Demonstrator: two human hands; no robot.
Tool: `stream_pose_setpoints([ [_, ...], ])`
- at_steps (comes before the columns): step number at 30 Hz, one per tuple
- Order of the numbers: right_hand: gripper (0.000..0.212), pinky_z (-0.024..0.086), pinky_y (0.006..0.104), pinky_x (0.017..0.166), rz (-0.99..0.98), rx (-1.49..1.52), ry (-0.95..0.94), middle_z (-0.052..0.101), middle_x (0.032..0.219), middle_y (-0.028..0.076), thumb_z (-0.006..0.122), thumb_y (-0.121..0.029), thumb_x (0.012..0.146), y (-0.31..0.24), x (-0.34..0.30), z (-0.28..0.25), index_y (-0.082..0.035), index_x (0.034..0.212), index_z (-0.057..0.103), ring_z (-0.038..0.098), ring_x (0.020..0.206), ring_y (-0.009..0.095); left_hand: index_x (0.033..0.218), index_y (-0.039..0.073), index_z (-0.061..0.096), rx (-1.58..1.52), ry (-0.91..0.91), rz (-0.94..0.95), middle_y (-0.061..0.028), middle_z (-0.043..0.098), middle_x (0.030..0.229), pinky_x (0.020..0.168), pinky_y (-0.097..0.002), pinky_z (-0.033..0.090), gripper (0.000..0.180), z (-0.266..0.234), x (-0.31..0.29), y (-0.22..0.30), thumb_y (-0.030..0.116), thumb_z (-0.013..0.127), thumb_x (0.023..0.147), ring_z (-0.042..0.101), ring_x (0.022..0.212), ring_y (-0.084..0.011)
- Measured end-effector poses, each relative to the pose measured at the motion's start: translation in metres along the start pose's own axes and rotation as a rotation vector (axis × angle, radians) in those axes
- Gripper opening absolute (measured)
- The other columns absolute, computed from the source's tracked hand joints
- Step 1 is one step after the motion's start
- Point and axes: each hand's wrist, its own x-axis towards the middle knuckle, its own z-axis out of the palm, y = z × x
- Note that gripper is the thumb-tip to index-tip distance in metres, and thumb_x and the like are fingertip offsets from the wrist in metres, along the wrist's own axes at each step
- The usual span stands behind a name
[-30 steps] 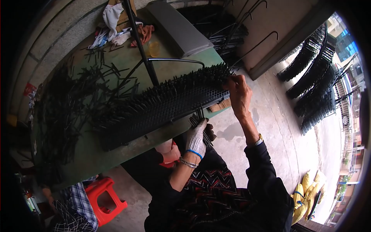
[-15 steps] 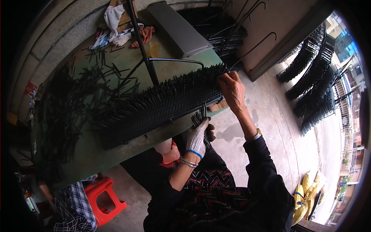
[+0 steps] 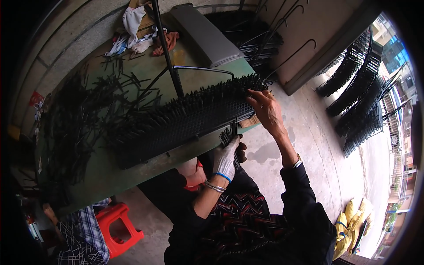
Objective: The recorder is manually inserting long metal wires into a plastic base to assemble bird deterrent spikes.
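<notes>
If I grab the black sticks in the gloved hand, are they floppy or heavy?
The black sticks look fairly stiff, poking straight out of the gloved left hand. Being thin, each is probably light. No tie shows, so they might scatter.

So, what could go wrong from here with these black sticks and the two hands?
1. The gloved left hand holds a bundle of sticks at the front of the table; if its grip loosens, some might drop to the floor.
2. The bare right hand is close against the sticks crowding the board, so its fingers could get scraped.
3. The loose heap looks tangled; pulling one stick might drag others.
</notes>
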Motion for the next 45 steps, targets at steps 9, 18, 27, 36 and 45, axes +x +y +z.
stream_pose_setpoints([
  [9,0.014,0.048,0.0250,0.061,0.274,0.689,-0.653,0.063,0.076,0.005,0.058,-0.012,0.091,-0.012,-0.023,-0.017,0.002,0.092,0.062,0.058,0.067,0.011,0.097,0.004,0.064,0.092,-0.080,-0.008,-0.0085,0.067,0.072,0.042,-0.0245,0.048,0.020,0.004,-0.004,0.005,0.024,0.063,0.090,0.062,0.052,-0.0140],
  [18,0.013,0.051,0.0267,0.061,0.317,0.770,-0.663,0.063,0.075,0.009,0.057,-0.008,0.090,-0.010,-0.026,-0.023,0.004,0.092,0.059,0.064,0.068,0.016,0.099,0.005,0.064,0.054,-0.019,-0.027,-0.0081,0.068,0.077,0.045,-0.0251,0.049,0.022,0.002,0.003,0.003,0.026,0.063,0.090,0.065,0.059,-0.0157],
  [27,0.011,0.052,0.0279,0.064,0.392,0.578,-0.247,0.065,0.078,0.010,0.055,-0.005,0.090,-0.018,-0.029,-0.032,0.004,0.095,0.057,0.065,0.069,0.015,0.102,0.004,0.062,-0.059,-0.001,-0.022,-0.0110,0.069,0.088,0.053,-0.0312,0.055,0.022,0.001,0.011,0.004,0.023,0.063,0.089,0.068,0.072,-0.0201],
  [36,0.009,0.050,0.0282,0.062,0.096,0.199,0.225,0.066,0.078,0.011,0.057,-0.002,0.090,0.020,-0.007,-0.011,-0.001,0.098,0.056,0.068,0.070,0.018,0.105,0.006,0.060,-0.320,-0.058,-0.125,-0.0125,0.068,0.092,0.065,-0.0382,0.058,0.019,-0.012,0.038,-0.010,0.018,0.061,0.091,0.068,0.080,-0.0244],
  [45,0.009,0.049,0.0294,0.060,0.022,0.096,0.145,0.060,0.082,0.010,0.061,-0.003,0.087,0.030,-0.004,0.009,-0.004,0.096,0.060,0.064,0.070,0.019,0.101,0.009,0.062,-0.283,-0.040,-0.156,-0.0071,0.065,0.085,0.068,-0.0394,0.058,0.013,-0.008,0.027,-0.004,0.019,0.056,0.094,0.065,0.076,-0.0210],
])
